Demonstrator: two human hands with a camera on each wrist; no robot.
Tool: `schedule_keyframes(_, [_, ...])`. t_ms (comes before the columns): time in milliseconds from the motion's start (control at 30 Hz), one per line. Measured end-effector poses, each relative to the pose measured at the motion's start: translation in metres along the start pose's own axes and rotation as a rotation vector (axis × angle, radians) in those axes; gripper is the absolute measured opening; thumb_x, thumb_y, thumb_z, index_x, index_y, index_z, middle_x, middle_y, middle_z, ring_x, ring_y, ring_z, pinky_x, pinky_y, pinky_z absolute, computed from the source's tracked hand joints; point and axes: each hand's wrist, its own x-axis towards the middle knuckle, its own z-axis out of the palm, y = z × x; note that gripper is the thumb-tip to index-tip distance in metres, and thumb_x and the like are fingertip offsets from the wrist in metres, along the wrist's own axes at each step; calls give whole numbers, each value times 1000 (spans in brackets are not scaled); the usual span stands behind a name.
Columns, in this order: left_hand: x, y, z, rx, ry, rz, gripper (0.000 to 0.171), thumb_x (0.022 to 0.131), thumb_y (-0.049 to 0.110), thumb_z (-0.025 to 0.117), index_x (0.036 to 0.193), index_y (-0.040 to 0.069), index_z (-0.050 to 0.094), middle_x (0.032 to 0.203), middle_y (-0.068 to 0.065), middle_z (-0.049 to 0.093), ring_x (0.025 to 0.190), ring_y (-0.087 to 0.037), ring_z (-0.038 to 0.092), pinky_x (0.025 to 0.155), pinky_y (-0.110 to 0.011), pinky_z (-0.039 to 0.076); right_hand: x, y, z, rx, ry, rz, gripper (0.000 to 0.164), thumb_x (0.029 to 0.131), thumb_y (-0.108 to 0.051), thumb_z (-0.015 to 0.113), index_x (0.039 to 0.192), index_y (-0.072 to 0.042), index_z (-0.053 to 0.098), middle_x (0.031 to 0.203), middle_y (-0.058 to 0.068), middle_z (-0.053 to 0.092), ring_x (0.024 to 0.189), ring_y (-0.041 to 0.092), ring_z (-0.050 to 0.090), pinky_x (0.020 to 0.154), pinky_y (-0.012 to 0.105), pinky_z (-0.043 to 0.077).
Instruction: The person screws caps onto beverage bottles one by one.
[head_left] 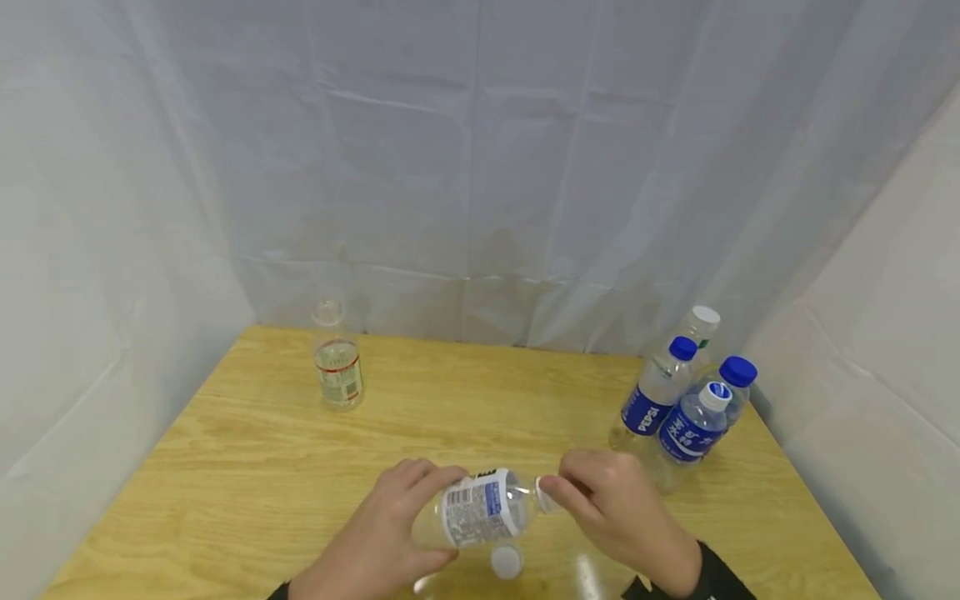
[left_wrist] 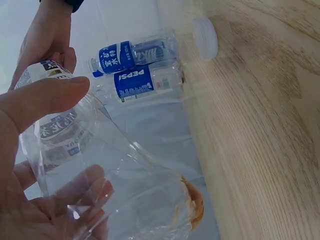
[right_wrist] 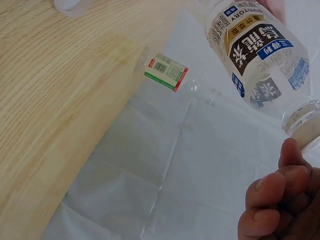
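Note:
A clear plastic oolong tea bottle (head_left: pixel 480 507) with a white, black and blue label lies tilted on its side above the table. My left hand (head_left: pixel 390 521) grips its body from the base end; in the left wrist view the thumb of that hand (left_wrist: pixel 45 102) presses across the clear plastic. At the neck, pointing right, my right hand (head_left: pixel 618 504) pinches the white cap (head_left: pixel 546 496) between thumb and curled fingers. The right wrist view shows this cap (right_wrist: pixel 304 125) at the bottle's mouth, beside the fingertips. Below the bottle, a loose white cap (head_left: pixel 507 561) sits on the tabletop.
An uncapped clear bottle (head_left: pixel 339 367) stands at the back left of the wooden table (head_left: pixel 480 400). Grouped at the right are several capped bottles, including a Pepsi bottle (head_left: pixel 647 408) and a blue-labelled water bottle (head_left: pixel 688 433). Pale sheeting (head_left: pixel 465 167) hangs behind and at both sides.

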Motion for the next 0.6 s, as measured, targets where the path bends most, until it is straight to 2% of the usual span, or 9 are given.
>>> schedule_keyframes(100, [0, 0, -1, 4, 0, -19, 79, 67, 28, 92, 138, 30, 57, 115, 20, 54, 107, -6, 52, 91, -39, 53, -1, 2, -4, 10, -15, 2, 7, 96, -21, 68, 89, -23, 68, 72, -16, 54, 62, -8, 43, 55, 9, 38])
schedule_keyframes(133, [1, 0, -1, 5, 1, -28, 79, 67, 29, 92, 137, 30, 57, 115, 20, 54, 107, -6, 52, 91, -39, 53, -1, 2, -7, 24, -32, -4, 7, 94, -21, 70, 101, -22, 70, 81, -15, 60, 67, -6, 48, 59, 11, 42])
schedule_keyframes(200, [1, 0, -1, 11, 7, -38, 78, 66, 29, 92, 136, 30, 58, 114, 20, 54, 106, -6, 52, 91, -39, 53, -2, 2, -12, 66, -81, -10, 32, 92, -21, 74, 122, -21, 67, 99, -12, 66, 78, -2, 56, 66, 15, 49])
schedule_keyframes(267, [2, -1, -1, 18, 15, -42, 78, 65, 28, 92, 136, 30, 59, 113, 21, 54, 106, -5, 52, 91, -39, 52, -2, 3, -16, 109, -138, -29, 45, 91, -20, 75, 134, -22, 61, 114, -10, 66, 90, 1, 59, 74, 19, 53])
schedule_keyframes(333, [2, -2, 0, 25, 22, -45, 79, 64, 29, 93, 135, 29, 59, 113, 20, 55, 106, -4, 52, 92, -39, 53, -2, 2, -18, 143, -184, -40, 47, 91, -19, 75, 135, -23, 59, 120, -10, 63, 96, 2, 59, 79, 19, 53])
schedule_keyframes(400, [2, -3, 1, 24, 22, -40, 78, 64, 28, 92, 135, 29, 59, 113, 20, 55, 105, -4, 52, 91, -38, 53, -2, 2, -18, 147, -197, -49, 40, 94, -19, 72, 132, -22, 60, 117, -10, 63, 97, 2, 59, 81, 19, 53])
schedule_keyframes(467, [2, -3, 2, 19, 19, -32, 78, 65, 28, 92, 135, 28, 59, 113, 20, 54, 105, -4, 51, 91, -37, 53, -2, 1, -16, 130, -199, -46, 32, 95, -20, 70, 126, -21, 63, 111, -12, 62, 94, 1, 58, 79, 19, 54])
schedule_keyframes(600, [2, -3, 2, 17, 5, -16, 78, 66, 28, 92, 136, 29, 58, 113, 20, 53, 106, -5, 50, 90, -36, 53, -2, -2, -12, 54, -205, 14, 13, 97, -28, 67, 109, -23, 65, 96, -17, 58, 84, -2, 55, 71, 18, 53])
